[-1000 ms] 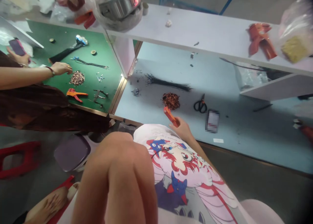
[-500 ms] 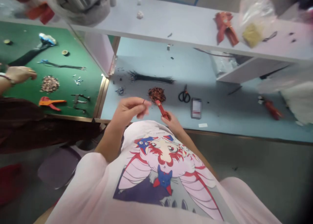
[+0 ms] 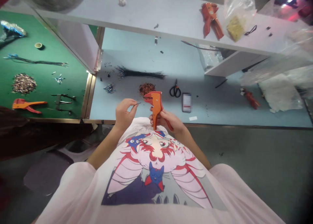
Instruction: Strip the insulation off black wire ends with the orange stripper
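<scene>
On the bench, toward its front edge, scraps lie behind the orange-red stripper the right hand grips; the left hand pinches dark wire.

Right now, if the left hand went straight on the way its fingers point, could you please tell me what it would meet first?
Probably the orange and red tool in the right hand: the dark wire held by the left hand points towards it, though depth is unclear.
</scene>
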`<act>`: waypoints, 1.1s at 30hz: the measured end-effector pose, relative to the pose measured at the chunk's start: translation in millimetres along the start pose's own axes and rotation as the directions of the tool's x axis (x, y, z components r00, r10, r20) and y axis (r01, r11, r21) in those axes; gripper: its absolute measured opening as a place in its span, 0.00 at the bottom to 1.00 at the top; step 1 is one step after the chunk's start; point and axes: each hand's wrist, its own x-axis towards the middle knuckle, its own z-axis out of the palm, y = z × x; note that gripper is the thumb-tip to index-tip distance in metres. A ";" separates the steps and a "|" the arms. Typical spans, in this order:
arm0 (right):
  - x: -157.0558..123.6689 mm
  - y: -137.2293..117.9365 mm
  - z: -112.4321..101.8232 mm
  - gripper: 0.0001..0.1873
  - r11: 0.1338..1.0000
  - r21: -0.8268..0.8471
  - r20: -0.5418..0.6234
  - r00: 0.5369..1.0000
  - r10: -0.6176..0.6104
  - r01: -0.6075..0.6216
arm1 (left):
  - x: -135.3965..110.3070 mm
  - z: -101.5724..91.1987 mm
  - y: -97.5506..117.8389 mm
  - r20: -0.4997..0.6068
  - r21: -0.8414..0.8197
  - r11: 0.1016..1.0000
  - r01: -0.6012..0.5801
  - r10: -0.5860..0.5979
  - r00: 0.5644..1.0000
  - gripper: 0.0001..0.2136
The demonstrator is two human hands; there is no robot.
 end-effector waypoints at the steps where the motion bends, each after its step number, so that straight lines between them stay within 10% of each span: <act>1: -0.8 -1.4 2.1 0.21 1.000 0.006 0.006 1.000 -0.001 0.001 | 1.7 -0.7 2.0 -0.011 -0.007 1.000 -0.017 0.017 1.000 0.02; 33: -14.7 -10.1 15.6 0.22 0.984 -0.179 0.026 1.000 0.000 0.005 | 10.5 -9.1 21.7 0.080 0.160 0.981 -0.110 0.098 0.992 0.07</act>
